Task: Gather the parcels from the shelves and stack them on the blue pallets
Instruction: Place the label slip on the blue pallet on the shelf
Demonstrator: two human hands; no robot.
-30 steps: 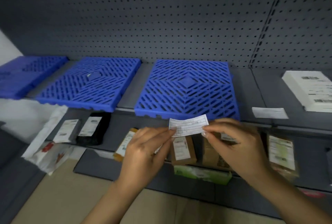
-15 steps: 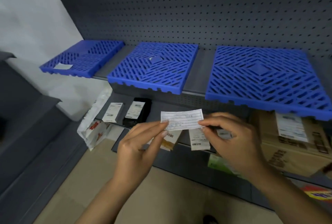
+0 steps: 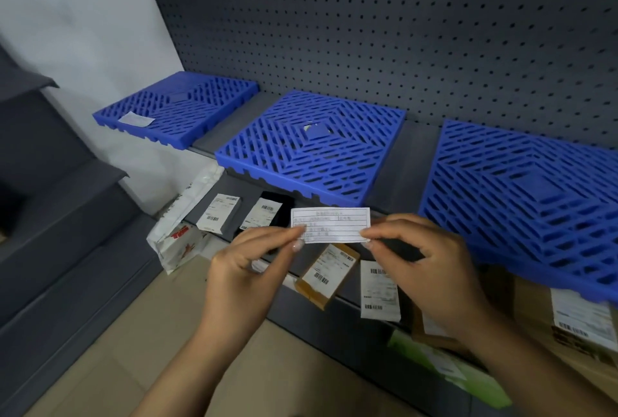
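A small white paper slip (image 3: 330, 224) with ruled lines is pinched at its two ends between my left hand (image 3: 249, 269) and my right hand (image 3: 424, 269), held flat in front of the shelves. Three blue pallets lie on the upper shelf: the left pallet (image 3: 180, 112) carries a white slip, the middle pallet (image 3: 311, 145) and the right pallet (image 3: 521, 202) carry no parcels. On the lower shelf lie parcels: a grey one (image 3: 219, 214), a black one (image 3: 267, 216), a brown one (image 3: 326, 274) and a labelled box (image 3: 582, 326) at the right.
A white plastic mailer (image 3: 180, 232) leans off the lower shelf's left end. A green package (image 3: 451, 369) sits on the lowest level. A dark pegboard (image 3: 368, 31) backs the shelves, and a dark grey unit (image 3: 50, 199) stands at the left over beige floor.
The view has swung left: the pallets and shelves have shifted right in the frame and the left wall and grey unit have come in. Both hands still hold the slip the same way.
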